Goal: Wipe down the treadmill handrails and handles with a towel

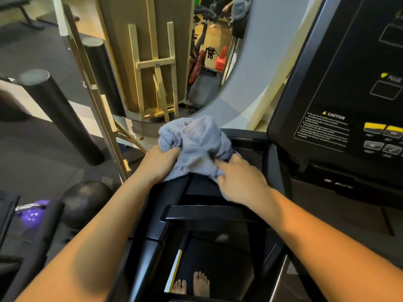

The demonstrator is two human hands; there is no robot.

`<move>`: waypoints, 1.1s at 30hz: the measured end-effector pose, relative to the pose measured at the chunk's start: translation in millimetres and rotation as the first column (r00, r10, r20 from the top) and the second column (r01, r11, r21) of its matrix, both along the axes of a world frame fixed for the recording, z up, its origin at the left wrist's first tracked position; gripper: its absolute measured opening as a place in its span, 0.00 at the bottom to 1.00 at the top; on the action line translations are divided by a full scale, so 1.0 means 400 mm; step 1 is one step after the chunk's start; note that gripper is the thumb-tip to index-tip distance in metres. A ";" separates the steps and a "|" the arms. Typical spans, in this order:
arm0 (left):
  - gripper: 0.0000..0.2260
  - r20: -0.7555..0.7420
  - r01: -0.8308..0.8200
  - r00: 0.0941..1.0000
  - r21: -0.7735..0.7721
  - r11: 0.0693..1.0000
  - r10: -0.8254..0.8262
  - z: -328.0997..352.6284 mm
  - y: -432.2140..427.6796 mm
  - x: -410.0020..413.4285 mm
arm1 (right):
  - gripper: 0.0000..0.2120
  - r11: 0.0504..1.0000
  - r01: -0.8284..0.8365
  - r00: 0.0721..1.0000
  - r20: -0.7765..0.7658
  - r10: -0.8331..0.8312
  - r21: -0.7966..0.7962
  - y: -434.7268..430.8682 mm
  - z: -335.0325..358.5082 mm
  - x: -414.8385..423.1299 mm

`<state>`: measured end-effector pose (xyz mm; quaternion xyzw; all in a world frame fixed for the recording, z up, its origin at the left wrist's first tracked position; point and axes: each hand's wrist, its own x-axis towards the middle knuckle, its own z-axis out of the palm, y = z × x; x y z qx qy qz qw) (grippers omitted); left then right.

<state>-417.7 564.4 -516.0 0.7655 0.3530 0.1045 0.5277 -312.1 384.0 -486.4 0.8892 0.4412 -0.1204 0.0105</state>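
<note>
Both hands grip a bunched grey-blue towel (195,147). The left hand (159,163) curls its fingers into the towel's left side; the right hand (239,179) pinches a fold at its lower right edge. The towel is pressed onto the top end of a dark treadmill handrail (172,192), which runs down toward the viewer between the two bare forearms. Just right of the towel stands the black console (340,94), with a yellow-marked caution label (325,127) and buttons. Below the hands a black crossbar (207,212) spans the frame, and under it two bare feet (192,284) stand on the belt. To the left a black foam roller (63,116) is propped on end.
</note>
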 end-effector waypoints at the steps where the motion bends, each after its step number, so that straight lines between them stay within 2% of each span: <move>1: 0.10 -0.018 -0.065 0.998 -0.016 0.998 0.065 -0.005 -0.002 0.007 | 0.14 0.997 0.055 0.998 -0.004 -0.056 -0.062 0.001 0.001 0.020; 3: 0.10 -0.054 -0.066 0.996 0.046 0.997 0.069 -0.011 -0.007 0.021 | 0.09 0.989 0.092 0.994 -0.040 -0.098 -0.118 0.019 0.002 0.040; 5: 0.13 -0.077 -0.016 0.997 0.164 0.986 0.029 0.002 -0.021 0.042 | 0.02 0.995 0.085 0.990 -0.106 -0.090 -0.044 0.052 0.001 0.022; 7: 0.16 -0.113 0.035 0.994 0.238 0.971 -0.008 0.004 -0.024 0.067 | 0.04 0.997 0.062 0.985 -0.165 -0.055 0.041 0.076 -0.005 0.005; 10: 0.21 -0.154 0.021 0.988 0.278 0.960 0.023 -0.001 -0.024 0.081 | 0.11 0.998 -0.005 1.000 0.014 0.006 -0.064 0.057 0.054 0.032; 11: 0.20 -0.154 -0.005 0.987 0.294 0.956 0.053 -0.004 -0.023 0.082 | 0.11 0.999 -0.007 0.999 0.035 0.009 -0.053 0.042 0.083 0.052; 13: 0.19 -0.164 -0.035 0.982 0.324 0.945 0.093 -0.006 -0.025 0.087 | 0.05 1.000 -0.011 0.999 -0.054 0.010 -0.027 0.013 0.121 0.084; 15: 0.20 -0.157 -0.064 0.980 0.335 0.940 0.122 -0.005 -0.025 0.103 | 0.08 0.985 -0.108 0.983 -0.162 0.086 -0.133 0.006 0.115 0.086; 18: 0.20 -0.158 -0.099 0.974 0.343 0.934 0.161 0.004 -0.023 0.130 | 0.10 0.952 -0.210 0.966 -0.199 0.166 -0.224 0.027 0.033 0.078; 20: 0.20 -0.176 -0.098 0.968 0.389 0.916 0.179 0.007 -0.023 0.135 | 0.09 0.960 -0.171 0.964 -0.238 0.116 -0.223 0.058 -0.003 0.079; 22: 0.20 -0.168 -0.105 0.967 0.426 0.898 0.193 0.004 -0.027 0.133 | 0.09 0.966 -0.131 0.933 -0.357 0.044 -0.224 0.089 -0.012 0.083; 25: 0.20 -0.144 -0.110 0.970 0.446 0.888 0.193 0.002 -0.035 0.137 | 0.08 0.985 0.117 0.795 -0.582 -0.169 -0.127 0.098 -0.026 0.094; 26: 0.20 -0.138 -0.107 0.973 0.447 0.888 0.187 0.006 -0.037 0.141 | 0.11 0.976 0.198 0.752 -0.625 -0.213 -0.094 0.095 -0.035 0.098; 28: 0.20 -0.131 -0.099 0.976 0.449 0.888 0.175 0.014 -0.041 0.145 | 0.16 0.962 0.258 0.692 -0.678 -0.247 -0.087 0.095 -0.039 0.092; 30: 0.20 -0.127 -0.091 0.978 0.447 0.890 0.164 0.018 -0.042 0.143 | 0.17 0.962 0.208 0.692 -0.668 -0.272 -0.176 0.104 -0.037 0.082; 33: 0.19 -0.134 -0.085 0.978 0.431 0.898 0.157 0.020 -0.042 0.135 | 0.18 0.960 0.022 0.774 -0.603 -0.194 -0.281 0.126 -0.018 0.081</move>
